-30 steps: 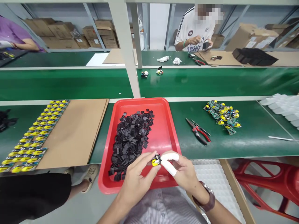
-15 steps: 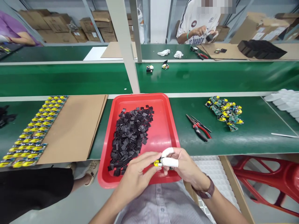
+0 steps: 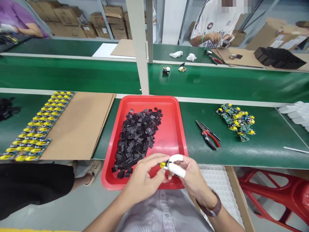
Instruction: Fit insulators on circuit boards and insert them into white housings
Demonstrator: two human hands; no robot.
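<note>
My left hand and my right hand meet over the front of a red tray. Between their fingertips they grip a small circuit board with a yellow part; most of it is hidden by the fingers. White finger covers sit on the thumb and a finger of my right hand. Bare fingers of my left hand pinch the board's left end. A heap of small black plastic pieces fills the tray's left and middle.
Right of the tray lie red-and-black pliers, a thin tool, and a pile of yellow-topped boards. Rows of similar boards line a cardboard sheet at left. Across the green conveyor a co-worker handles a dark piece. A red stool stands at right.
The camera view has turned slightly, so the bench appears shifted and tilted. Both hands still hold the board over the tray; the left thumb has drawn back a little.
</note>
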